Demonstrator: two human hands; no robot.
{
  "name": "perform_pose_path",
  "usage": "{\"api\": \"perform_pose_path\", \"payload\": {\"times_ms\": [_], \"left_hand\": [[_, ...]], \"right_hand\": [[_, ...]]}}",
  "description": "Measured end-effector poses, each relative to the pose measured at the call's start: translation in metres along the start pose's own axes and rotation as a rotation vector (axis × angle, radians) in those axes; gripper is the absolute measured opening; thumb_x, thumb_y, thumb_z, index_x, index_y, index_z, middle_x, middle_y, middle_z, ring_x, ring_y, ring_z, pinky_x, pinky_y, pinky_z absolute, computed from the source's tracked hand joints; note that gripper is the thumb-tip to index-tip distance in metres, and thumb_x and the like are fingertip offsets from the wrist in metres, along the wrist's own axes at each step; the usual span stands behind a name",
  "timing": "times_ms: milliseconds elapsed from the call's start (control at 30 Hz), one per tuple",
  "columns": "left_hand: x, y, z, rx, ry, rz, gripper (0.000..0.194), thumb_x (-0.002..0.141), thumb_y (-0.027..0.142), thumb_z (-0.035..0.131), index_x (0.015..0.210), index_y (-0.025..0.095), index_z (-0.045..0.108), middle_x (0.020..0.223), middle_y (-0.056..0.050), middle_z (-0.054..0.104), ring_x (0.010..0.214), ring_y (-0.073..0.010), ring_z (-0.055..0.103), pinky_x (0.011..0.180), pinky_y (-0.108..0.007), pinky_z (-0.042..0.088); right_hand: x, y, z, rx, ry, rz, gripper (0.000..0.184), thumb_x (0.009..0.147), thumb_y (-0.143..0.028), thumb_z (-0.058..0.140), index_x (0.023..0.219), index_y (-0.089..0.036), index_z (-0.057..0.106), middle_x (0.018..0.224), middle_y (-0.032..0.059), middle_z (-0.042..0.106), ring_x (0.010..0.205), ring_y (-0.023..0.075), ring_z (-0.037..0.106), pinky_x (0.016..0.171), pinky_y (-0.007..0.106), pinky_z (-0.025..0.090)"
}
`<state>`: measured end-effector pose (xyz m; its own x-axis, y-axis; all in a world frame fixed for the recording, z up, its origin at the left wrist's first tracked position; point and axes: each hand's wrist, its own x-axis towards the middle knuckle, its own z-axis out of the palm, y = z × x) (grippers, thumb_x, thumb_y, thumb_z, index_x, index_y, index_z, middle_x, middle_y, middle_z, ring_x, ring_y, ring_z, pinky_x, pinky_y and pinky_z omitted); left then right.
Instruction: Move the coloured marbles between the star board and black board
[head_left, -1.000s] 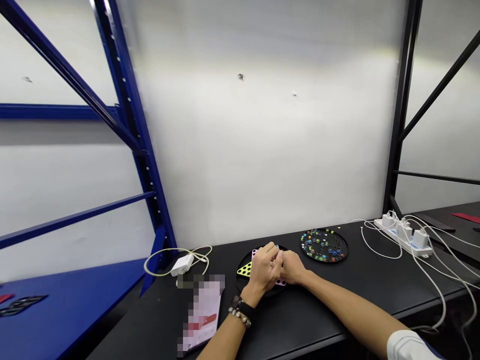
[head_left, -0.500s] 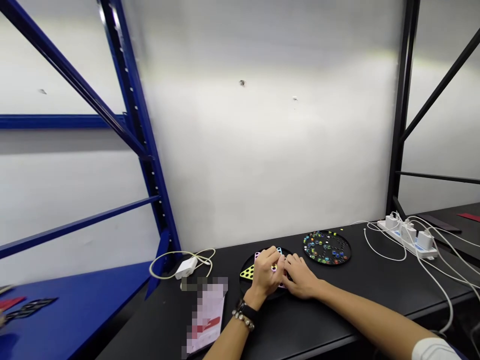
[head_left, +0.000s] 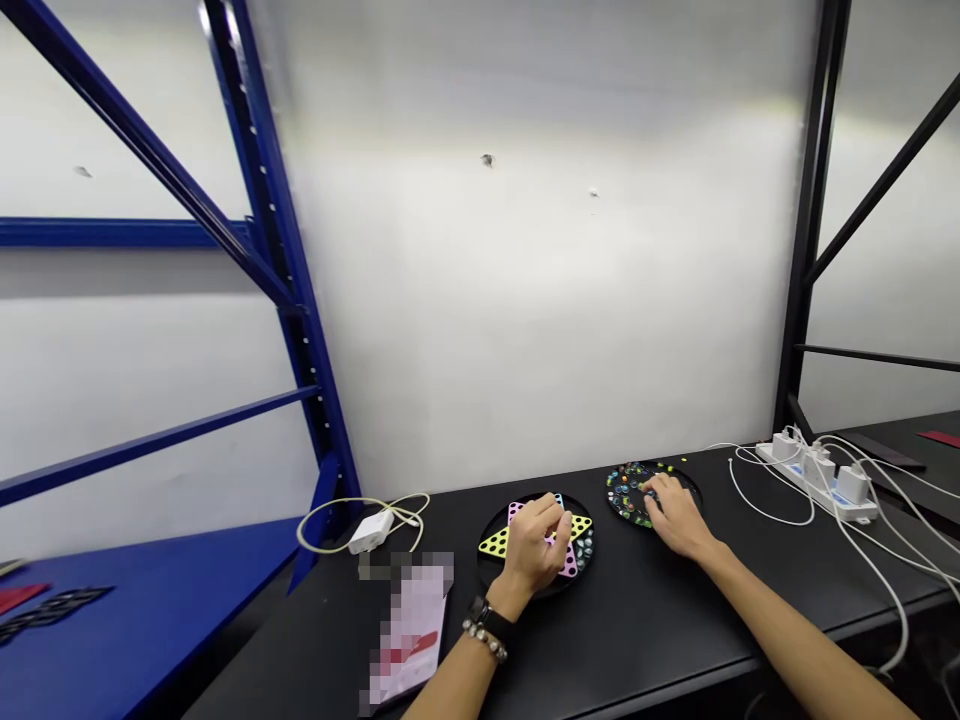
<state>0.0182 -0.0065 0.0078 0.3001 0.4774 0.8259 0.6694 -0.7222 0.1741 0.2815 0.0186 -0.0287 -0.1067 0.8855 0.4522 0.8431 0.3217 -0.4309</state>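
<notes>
Head view: your left hand [head_left: 531, 550] rested on Chinese checkers board [head_left: 579, 526], grip hidden; right hand [head_left: 679, 515], fingers bunched, pinch unclear, over marbles [head_left: 626, 495] in round black tray [head_left: 643, 464]. Few marbles on board's right side, most in tray.

Ahead of both hands, the white wall [head_left: 480, 350] closes off the way just behind the trays. Between the left hand [head_left: 534, 545] and the right hand [head_left: 675, 515], the round black tray [head_left: 486, 565] and the marble tray [head_left: 611, 490] sit just beside each other, leaving only a narrow gap. Left of the grip, a pixelated paper [head_left: 412, 630] and a white charger [head_left: 371, 532] stand in the way. Right of it, white cables [head_left: 772, 490] and a power strip [head_left: 817, 475] obstruct passage. Nearer the person, open black tabletop [head_left: 622, 620] gives both hands room to pass.
</notes>
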Motion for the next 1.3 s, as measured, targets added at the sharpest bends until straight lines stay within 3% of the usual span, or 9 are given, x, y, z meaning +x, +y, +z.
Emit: {"api": "perform_pose_path", "payload": {"times_ms": [133,233,367,500,633,833,1100,1200,1300], "left_hand": [[0.000,0.000,0.001,-0.005,-0.011,-0.005,0.039,0.093,0.023,0.039,0.054,0.020,0.035,0.058,0.002,0.041,0.054,-0.0110,0.038,0.055,-0.026,0.030],[0.001,0.001,0.000,0.000,-0.025,-0.014,0.040,0.093,0.023,0.038,0.054,0.020,0.036,0.058,0.002,0.041,0.053,-0.0109,0.038,0.055,-0.026,0.030],[0.001,0.001,0.000,-0.007,-0.044,-0.018,0.040,0.093,0.024,0.039,0.053,0.020,0.038,0.057,0.002,0.041,0.053,-0.0108,0.038,0.055,-0.026,0.030],[0.000,0.001,0.001,-0.006,-0.052,-0.009,0.041,0.093,0.024,0.039,0.053,0.020,0.038,0.058,0.002,0.042,0.053,-0.0108,0.038,0.055,-0.027,0.030],[0.000,0.001,0.002,0.000,-0.068,-0.014,0.041,0.094,0.025,0.038,0.053,0.020,0.038,0.058,0.002,0.042,0.053,-0.0109,0.039,0.055,-0.026,0.030],[-0.001,0.001,0.003,0.002,-0.069,-0.008,0.040,0.094,0.025,0.039,0.054,0.020,0.038,0.058,0.002,0.043,0.053,-0.0106,0.040,0.055,-0.025,0.030],[-0.001,-0.001,0.004,-0.015,-0.104,-0.022,0.041,0.094,0.025,0.039,0.053,0.020,0.039,0.058,0.002,0.043,0.054,-0.0107,0.039,0.055,-0.026,0.031],[-0.002,-0.001,0.004,-0.014,-0.116,-0.028,0.041,0.094,0.025,0.038,0.053,0.020,0.039,0.058,0.002,0.043,0.054,-0.0108,0.039,0.056,-0.026,0.032],[-0.002,-0.002,0.005,-0.010,-0.119,-0.035,0.041,0.094,0.026,0.037,0.054,0.020,0.039,0.059,0.001,0.044,0.055,-0.0110,0.041,0.056,-0.026,0.033]], "right_hand": [[-0.004,0.046,-0.016,-0.113,0.000,0.071,0.021,0.088,-0.022,0.038,0.091,-0.021,0.058,0.101,0.0069,0.060,0.095,0.0215,0.053,0.082,0.034,0.038],[-0.016,0.055,-0.019,-0.134,-0.007,0.004,0.019,0.086,-0.020,0.039,0.089,-0.022,0.058,0.097,0.0055,0.059,0.089,0.0192,0.054,0.079,0.031,0.038],[-0.026,0.045,-0.013,-0.196,-0.073,-0.121,0.017,0.087,-0.035,0.048,0.090,-0.023,0.059,0.095,0.0055,0.059,0.091,0.0216,0.052,0.078,0.034,0.037],[-0.021,0.037,-0.009,-0.210,-0.100,-0.127,0.024,0.084,-0.046,0.054,0.086,-0.023,0.057,0.091,0.0049,0.058,0.089,0.0227,0.051,0.081,0.036,0.037],[-0.018,0.037,-0.008,-0.154,-0.148,-0.088,0.024,0.084,-0.047,0.054,0.086,-0.023,0.055,0.091,0.0043,0.057,0.086,0.0212,0.051,0.078,0.035,0.038],[-0.020,0.026,-0.001,-0.129,-0.167,-0.154,0.023,0.087,-0.045,0.052,0.089,-0.023,0.055,0.095,0.0049,0.058,0.088,0.0215,0.052,0.080,0.034,0.039],[-0.012,0.014,0.005,-0.027,-0.258,-0.147,0.039,0.097,-0.046,0.034,0.073,-0.023,0.054,0.077,0.0027,0.060,0.071,0.0175,0.054,0.068,0.029,0.035],[-0.011,0.014,0.010,0.031,-0.245,-0.113,0.048,0.094,-0.051,0.040,0.057,-0.021,0.048,0.062,0.0021,0.053,0.061,0.0156,0.049,0.063,0.028,0.031],[-0.005,0.019,0.014,0.274,-0.162,-0.021,0.057,0.088,-0.059,0.049,0.049,-0.020,0.035,0.049,-0.0018,0.035,0.048,0.0112,0.034,0.055,0.027,0.026]]}}
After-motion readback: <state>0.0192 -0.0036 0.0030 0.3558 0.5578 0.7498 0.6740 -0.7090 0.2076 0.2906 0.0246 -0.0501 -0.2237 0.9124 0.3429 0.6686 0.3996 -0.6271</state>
